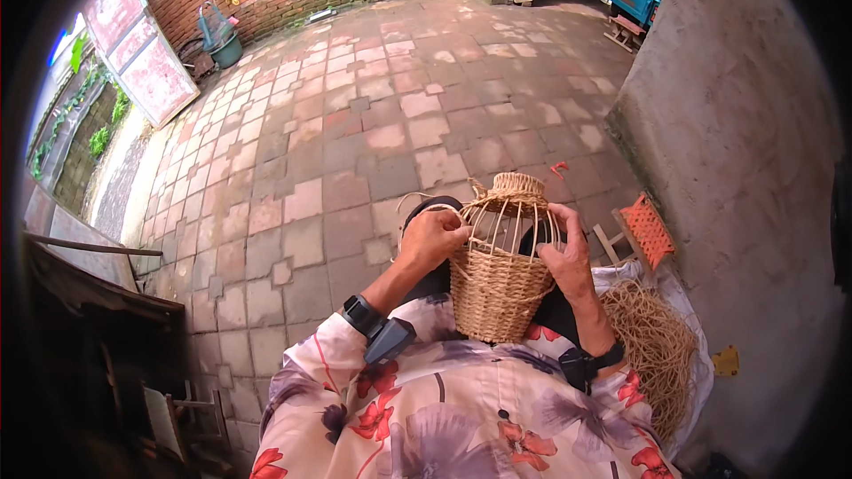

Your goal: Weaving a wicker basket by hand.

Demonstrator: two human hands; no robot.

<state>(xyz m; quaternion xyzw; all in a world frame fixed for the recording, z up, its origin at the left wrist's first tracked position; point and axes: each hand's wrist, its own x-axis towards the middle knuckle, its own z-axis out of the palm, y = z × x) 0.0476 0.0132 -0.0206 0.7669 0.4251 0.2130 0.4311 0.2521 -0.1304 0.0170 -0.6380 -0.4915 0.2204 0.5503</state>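
A tan woven basket point(497, 297) rests in my lap between my knees. Its lower wall is densely woven, while bare upright stakes point(506, 229) run from there to a narrow woven collar point(519, 186) at the top. At the left edge of the weave, my left hand point(433, 239) is closed with thumb and fingers pinching. A thin loose strand point(410, 199) curves out beside it; whether it passes between the fingertips, I cannot tell. On the opposite side my right hand point(571, 253) grips the basket, thumb in front near the stakes and fingers partly hidden.
Close on my right, a heap of tan cord point(652, 346) lies on a white sack point(701, 324), below a small stool with an orange woven seat point(648, 229). A grey wall point(737, 168) rises beyond. A red scrap point(558, 168) lies on the paving point(337, 195).
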